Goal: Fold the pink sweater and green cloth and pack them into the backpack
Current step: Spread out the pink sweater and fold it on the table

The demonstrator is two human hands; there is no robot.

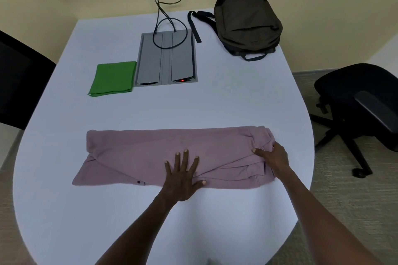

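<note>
— Pink sweater [172, 153] lies in a long folded band across the near table [226, 103]; our left hand [183, 178] presses it flat, fingers spread, while our right hand [273, 156] pinches the bunched right end.

— It looks soft and floppy, likely to slump, so we'd lift from that end and fold over the pinned middle.

— Green cloth [113, 77] sits folded farther back; the backpack [247, 22] stands apart, seemingly zipped.
</note>
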